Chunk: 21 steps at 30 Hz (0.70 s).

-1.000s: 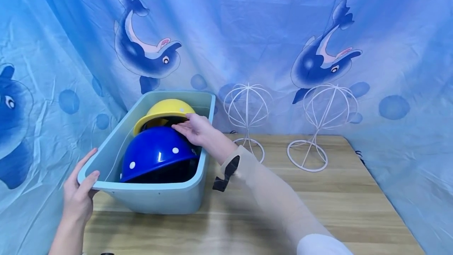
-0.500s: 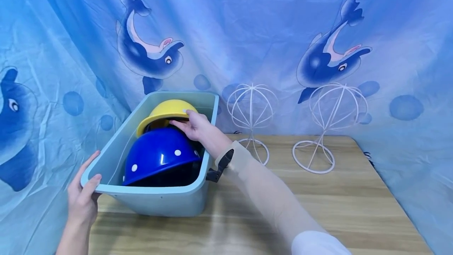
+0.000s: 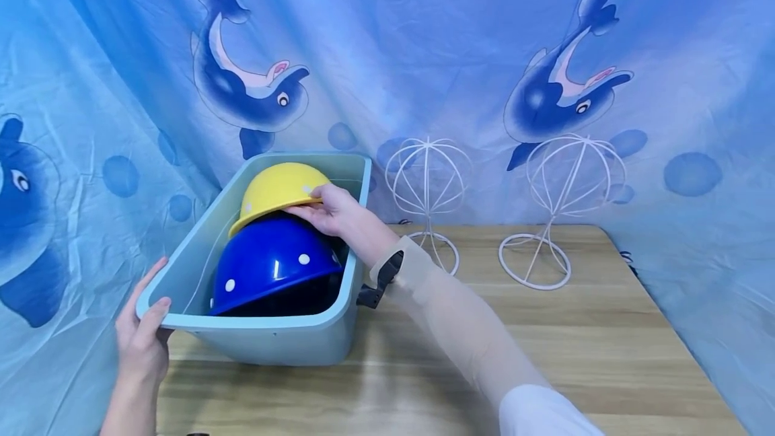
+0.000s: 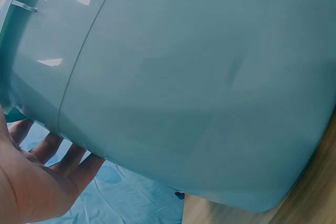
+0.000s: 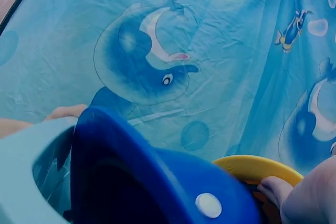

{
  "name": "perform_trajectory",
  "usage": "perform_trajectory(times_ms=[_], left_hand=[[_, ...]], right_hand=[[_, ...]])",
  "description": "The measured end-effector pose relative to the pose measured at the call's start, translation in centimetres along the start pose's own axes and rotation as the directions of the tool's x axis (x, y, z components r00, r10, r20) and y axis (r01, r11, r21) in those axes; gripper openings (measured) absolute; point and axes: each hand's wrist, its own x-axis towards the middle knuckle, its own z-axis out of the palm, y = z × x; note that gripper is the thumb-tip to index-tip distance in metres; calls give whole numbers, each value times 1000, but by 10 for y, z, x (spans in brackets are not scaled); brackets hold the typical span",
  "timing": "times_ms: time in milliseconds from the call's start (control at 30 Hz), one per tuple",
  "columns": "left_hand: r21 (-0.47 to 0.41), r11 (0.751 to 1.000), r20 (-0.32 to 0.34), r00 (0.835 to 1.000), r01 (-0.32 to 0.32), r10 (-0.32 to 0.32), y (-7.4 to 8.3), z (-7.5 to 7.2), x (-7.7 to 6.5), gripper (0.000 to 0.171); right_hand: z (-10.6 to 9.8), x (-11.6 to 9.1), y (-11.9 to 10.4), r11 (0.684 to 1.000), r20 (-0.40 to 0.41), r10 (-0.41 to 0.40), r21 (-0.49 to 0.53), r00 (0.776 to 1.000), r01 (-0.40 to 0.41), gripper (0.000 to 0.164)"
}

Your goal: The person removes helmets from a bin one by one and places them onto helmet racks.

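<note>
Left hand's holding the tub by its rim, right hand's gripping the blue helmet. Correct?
Wrong helmet: the head view shows the right hand gripping the yellow helmet, not the blue helmet. The left hand does hold the tub by its rim.

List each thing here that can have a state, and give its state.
Tub: open-topped, held by left grip
Yellow helmet: in tub, tilted, held by right grip
Blue helmet: in tub, tilted, not held
Left stand: bare, upright
Right stand: bare, upright
Curtain: hanging, creased
</note>
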Motion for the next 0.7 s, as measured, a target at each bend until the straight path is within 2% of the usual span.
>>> perform_trajectory(times_ms=[167,333,633,700], left_hand=[[13,1000,-15,1000,3,-3,2,2,-2,58],[-1,1000,-39,999,8,-8,3,1,-3,57],[-5,999,-38,998,48,-48,0,0,-3,58],[0,999,-45,998,53,-52,0,0,-2,58]], right_hand=[[5,-12,-5,990,27,-69,-119,997,72,56],[3,-28,-15,950,112,-123,-273,986,150,54],[-14,-75,-37,893,305,-96,-395,947,218,58],[-18,-88,-41,867,344,-97,-431,934,249,59]])
